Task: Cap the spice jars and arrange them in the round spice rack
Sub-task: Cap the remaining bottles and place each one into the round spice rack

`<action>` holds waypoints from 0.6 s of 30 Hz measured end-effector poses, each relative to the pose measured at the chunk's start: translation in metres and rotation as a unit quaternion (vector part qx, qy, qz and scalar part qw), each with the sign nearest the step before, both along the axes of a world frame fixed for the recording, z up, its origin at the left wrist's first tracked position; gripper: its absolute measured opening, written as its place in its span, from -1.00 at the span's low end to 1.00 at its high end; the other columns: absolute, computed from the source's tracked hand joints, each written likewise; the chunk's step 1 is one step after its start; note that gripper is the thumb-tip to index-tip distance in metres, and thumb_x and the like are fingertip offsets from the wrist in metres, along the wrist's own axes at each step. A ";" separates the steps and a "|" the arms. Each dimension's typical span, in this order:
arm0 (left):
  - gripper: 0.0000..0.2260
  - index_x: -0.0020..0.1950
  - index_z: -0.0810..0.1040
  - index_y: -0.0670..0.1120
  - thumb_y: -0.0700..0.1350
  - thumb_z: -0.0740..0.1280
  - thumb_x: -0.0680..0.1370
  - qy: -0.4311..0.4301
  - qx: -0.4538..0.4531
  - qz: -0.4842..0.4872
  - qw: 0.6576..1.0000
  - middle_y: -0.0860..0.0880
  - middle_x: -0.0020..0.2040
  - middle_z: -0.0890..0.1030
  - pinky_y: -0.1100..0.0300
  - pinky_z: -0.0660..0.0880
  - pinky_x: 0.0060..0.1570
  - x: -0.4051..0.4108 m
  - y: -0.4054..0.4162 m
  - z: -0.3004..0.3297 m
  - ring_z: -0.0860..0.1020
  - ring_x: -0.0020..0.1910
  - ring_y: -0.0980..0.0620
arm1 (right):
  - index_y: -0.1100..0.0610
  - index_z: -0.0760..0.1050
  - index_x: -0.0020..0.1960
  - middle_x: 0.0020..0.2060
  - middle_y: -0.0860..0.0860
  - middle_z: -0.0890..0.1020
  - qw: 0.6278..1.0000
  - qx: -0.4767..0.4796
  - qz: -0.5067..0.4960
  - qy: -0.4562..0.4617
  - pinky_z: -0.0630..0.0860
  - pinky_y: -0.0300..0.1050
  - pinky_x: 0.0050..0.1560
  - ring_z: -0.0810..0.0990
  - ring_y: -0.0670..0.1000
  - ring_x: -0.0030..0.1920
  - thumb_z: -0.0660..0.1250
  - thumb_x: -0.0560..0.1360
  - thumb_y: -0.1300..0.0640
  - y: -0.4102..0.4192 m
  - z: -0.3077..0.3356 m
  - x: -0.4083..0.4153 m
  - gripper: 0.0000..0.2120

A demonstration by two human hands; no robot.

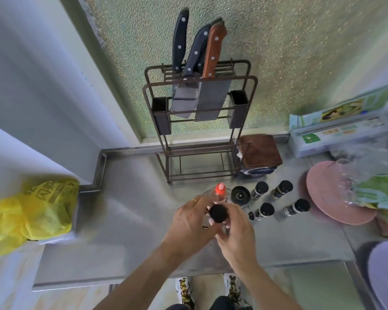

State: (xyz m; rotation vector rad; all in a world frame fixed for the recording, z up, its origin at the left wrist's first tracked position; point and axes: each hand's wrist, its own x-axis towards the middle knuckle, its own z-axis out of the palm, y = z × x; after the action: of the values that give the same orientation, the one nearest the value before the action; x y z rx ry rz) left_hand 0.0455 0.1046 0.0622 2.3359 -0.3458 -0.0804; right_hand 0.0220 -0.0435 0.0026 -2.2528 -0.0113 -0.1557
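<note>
Now, step: you are seating the round black cap on a jar held over the steel desk.
Grip: your left hand curls round the hidden jar; right hand pinches the cap. Turn it level.
Next: four black-capped glass spice jars stand just right.
Rack: a round rack, mostly hidden, holds the red-topped bottle.
Obstacle: brown wire knife stand rises behind.

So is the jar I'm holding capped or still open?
Capped, it seems: a black lid sits on top of the jar, with the left hand and right hand gripping around it. Whether it's screwed tight, cannot tell.
</note>
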 end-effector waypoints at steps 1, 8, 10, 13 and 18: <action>-0.56 0.29 0.51 0.03 -0.03 0.49 0.44 0.004 -0.007 -0.020 1.000 0.09 0.08 0.63 0.25 0.56 0.00 0.001 -0.005 -0.002 0.59 -0.05 0.16 | 0.08 0.56 0.16 -0.04 -0.12 0.61 1.000 -0.010 -0.015 0.007 0.54 -0.34 -0.04 0.58 -0.15 -0.12 0.61 0.29 0.26 -0.008 -0.005 -0.004 -0.52; -0.45 0.31 0.51 0.03 -0.42 0.25 0.41 0.058 0.137 -0.046 0.988 -0.01 0.22 0.57 0.15 0.53 0.05 -0.008 -0.011 -0.059 0.58 0.09 -0.04 | 0.06 0.54 0.15 0.04 -0.06 0.64 0.993 -0.080 -0.014 0.090 0.60 -0.13 0.10 0.60 -0.04 0.08 0.59 0.36 0.08 -0.015 -0.066 -0.022 -0.58; -0.43 0.30 0.53 0.05 -0.43 0.22 0.40 0.061 0.154 -0.060 0.984 0.02 0.24 0.57 0.18 0.51 0.11 -0.013 -0.011 -0.071 0.55 0.16 0.00 | 0.05 0.54 0.17 0.08 -0.06 0.64 0.990 -0.085 -0.004 0.111 0.56 -0.12 0.19 0.59 -0.02 0.15 0.59 0.36 0.10 -0.010 -0.077 -0.022 -0.57; -0.45 0.32 0.53 0.04 -0.42 0.23 0.44 0.076 0.160 -0.055 0.983 0.03 0.29 0.54 0.20 0.48 0.22 -0.019 -0.012 -0.079 0.50 0.24 0.02 | 0.05 0.54 0.20 0.09 -0.07 0.64 0.986 -0.096 0.005 0.138 0.53 -0.13 0.21 0.59 -0.01 0.16 0.57 0.37 0.12 -0.005 -0.090 -0.022 -0.56; -0.46 0.37 0.52 0.03 -0.40 0.21 0.47 0.072 0.189 -0.057 0.978 -0.02 0.38 0.48 0.13 0.49 0.26 -0.024 -0.013 -0.084 0.46 0.29 -0.04 | 0.06 0.53 0.20 0.10 -0.05 0.65 0.980 -0.120 0.015 0.158 0.58 -0.11 0.17 0.62 0.01 0.16 0.57 0.38 0.07 -0.004 -0.107 -0.025 -0.56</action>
State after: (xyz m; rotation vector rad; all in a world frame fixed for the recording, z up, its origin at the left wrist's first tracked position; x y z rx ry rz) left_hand 0.0216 0.0918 -0.0216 2.6630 -0.4222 -0.4000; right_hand -0.0034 -0.0474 -0.1044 -2.4922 0.1107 0.2339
